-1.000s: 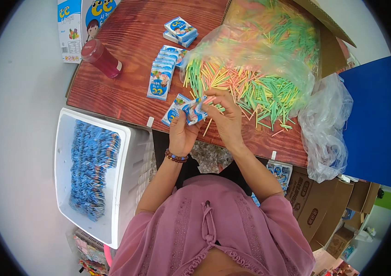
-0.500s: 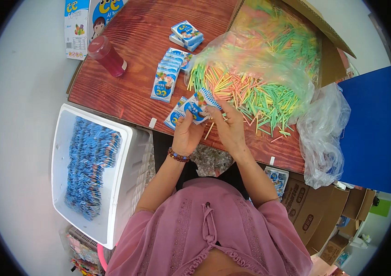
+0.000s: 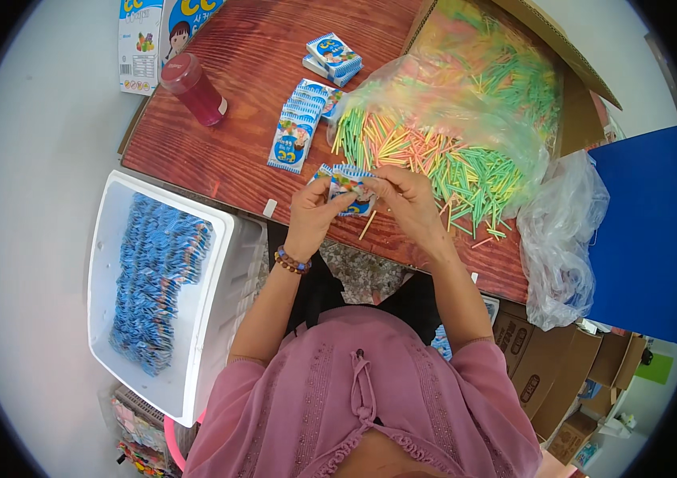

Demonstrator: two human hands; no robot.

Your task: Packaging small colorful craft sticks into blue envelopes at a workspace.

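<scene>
Squarely between the fingertips, over the red-brown wooden table's (image 3: 231,171) near edge, lies a blue-and-white sachet (image 3: 350,185), its long axis pointing roughly away from the body. The left hand (image 3: 310,217) and right hand (image 3: 412,207) pinch its opposite sides, neither clearly nearer; another sachet (image 3: 322,172) shows just beyond the left fingers.

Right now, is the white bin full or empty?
Partly filled: blue packets cover much of the white bin, but bare white interior shows beside them.

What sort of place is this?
Probably a packing workroom: a heap of loose, thin pastel sticks lies near rectangular blue-and-white packets, and a white plastic bin holds many blue packets.
</scene>
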